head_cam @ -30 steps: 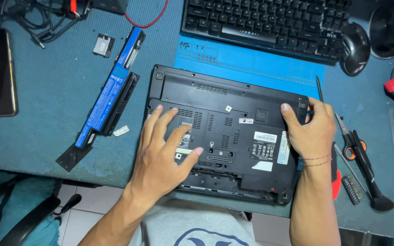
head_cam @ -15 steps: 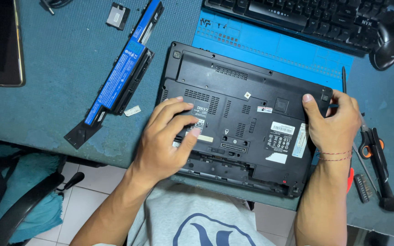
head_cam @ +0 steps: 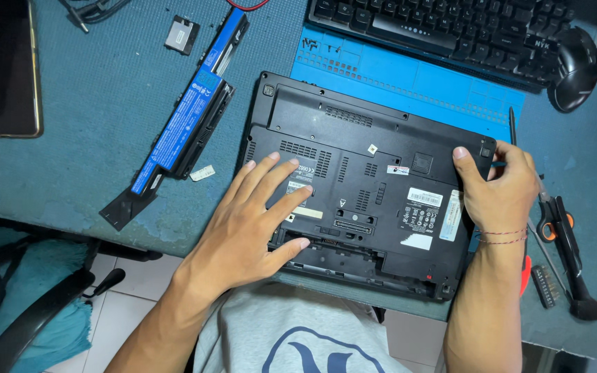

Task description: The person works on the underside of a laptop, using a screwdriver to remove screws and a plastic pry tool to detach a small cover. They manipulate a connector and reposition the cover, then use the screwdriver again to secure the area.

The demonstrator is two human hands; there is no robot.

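the teal desk (head_cam: 70, 173) runs under everything, and near its front edge, right before me, lies the black laptop (head_cam: 367, 200), flipped so its underside faces up. its long axis goes across me from my left hand to my right, turned a little so the far end by my left hand sits further away than the corner by my right. the empty battery bay is on the edge nearest my body, probably because that lets me see into the slot while i lean over it.

my left hand (head_cam: 253, 228) lies flat and open on the base, fingers spread over the vents toward the middle, thumb down by the bay; i judge it's there to press the shell still. my right hand (head_cam: 499, 193) is curled around the far right corner of the laptop, thumb on top, fingers wrapped behind the edge, gripping it so it can't slide.

beyond my hands, past the laptop, a black keyboard (head_cam: 443, 31) sits on a blue work mat (head_cam: 409, 79), with a black mouse (head_cam: 573, 69) beyond my right hand. out to the left of my left hand the long blue-and-black battery (head_cam: 188, 117) lies diagonally, well apart from the laptop's bay. further left is a dark tablet (head_cam: 1, 69). just right of my right wrist lie orange-handled scissors (head_cam: 554, 228) and a small bit holder (head_cam: 544, 284).
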